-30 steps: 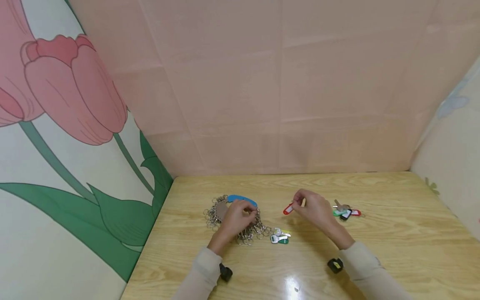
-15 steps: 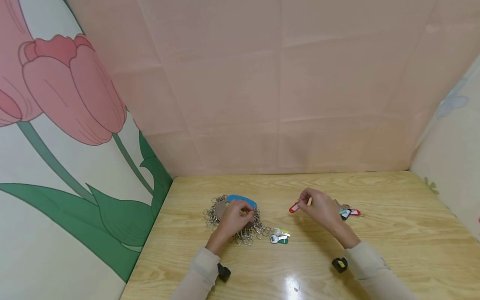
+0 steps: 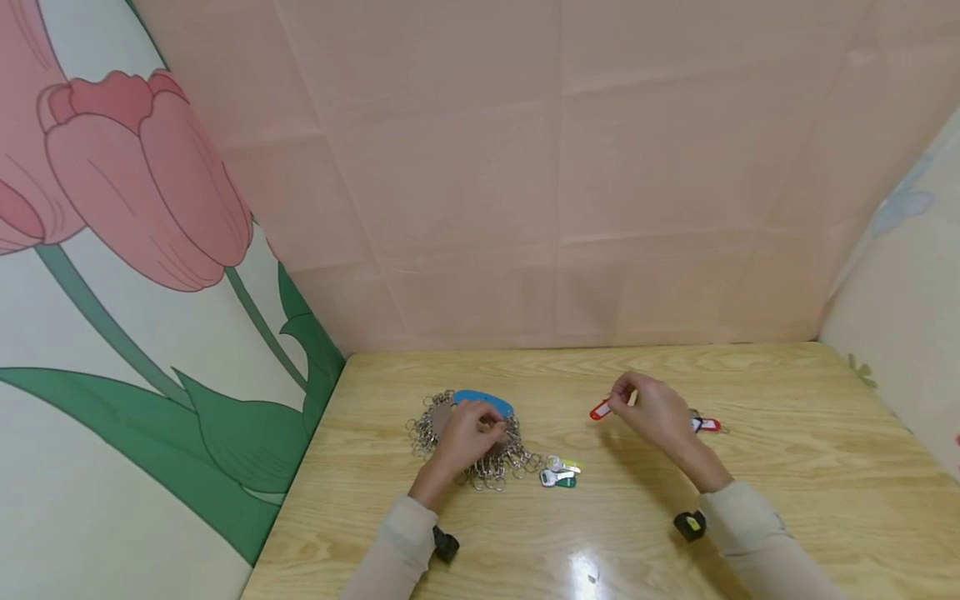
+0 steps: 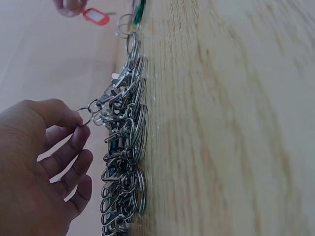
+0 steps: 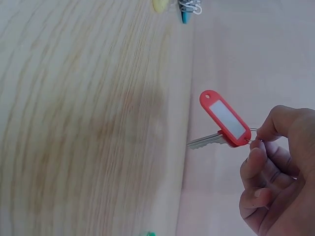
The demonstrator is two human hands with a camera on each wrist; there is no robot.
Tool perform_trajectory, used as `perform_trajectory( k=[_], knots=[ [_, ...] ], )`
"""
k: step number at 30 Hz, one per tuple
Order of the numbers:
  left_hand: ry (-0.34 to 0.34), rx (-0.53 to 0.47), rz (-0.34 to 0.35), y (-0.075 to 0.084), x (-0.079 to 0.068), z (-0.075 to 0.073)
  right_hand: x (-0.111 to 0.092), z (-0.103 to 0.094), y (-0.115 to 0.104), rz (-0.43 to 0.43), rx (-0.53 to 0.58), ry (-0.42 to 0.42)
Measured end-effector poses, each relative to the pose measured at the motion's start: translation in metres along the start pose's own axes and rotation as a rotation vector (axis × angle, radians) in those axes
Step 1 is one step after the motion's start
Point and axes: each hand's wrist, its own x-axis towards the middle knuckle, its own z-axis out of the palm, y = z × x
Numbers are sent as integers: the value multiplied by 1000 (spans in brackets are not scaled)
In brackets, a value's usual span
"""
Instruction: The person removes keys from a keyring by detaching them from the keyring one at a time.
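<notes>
Currently pinching the thin loop [image 5: 253, 132] of a red tag [image 5: 225, 118] and key [image 5: 204, 141] with the right hand [image 5: 281, 169], other fingers loosely bent; clear above the table [image 5: 98, 123], right of the clips [image 4: 123, 147]. With the left hand [image 4: 44, 162], pinching one ring [image 4: 84, 118], seemingly joined to the clips. Drop risk: tiny hold on wire. Tangle risk from crowded clips under a hard tug. Knock risk for loose tags [image 3: 707, 425] near right hand on lowering.

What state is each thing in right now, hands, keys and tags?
Left hand, pinching a ring.
Right hand, holding the red tag.
Red tag, off the table.
Key, raised with the red tag.
Clasps, bunched together.
Blue strip, partly behind the left hand.
Near keys, lying on the table.
Far tags, partly hidden by the right hand.
</notes>
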Motion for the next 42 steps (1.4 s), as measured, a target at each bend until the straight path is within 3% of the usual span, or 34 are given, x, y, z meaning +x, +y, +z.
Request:
perform_trajectory(
  k=[15,42],
  knots=[
    [-12,0,-22,-11,-3,0,-2,-13,21,46,-12,9],
    [-8,0,-30,-13,-5,0,-11,-38,55,131,16,23]
  ],
)
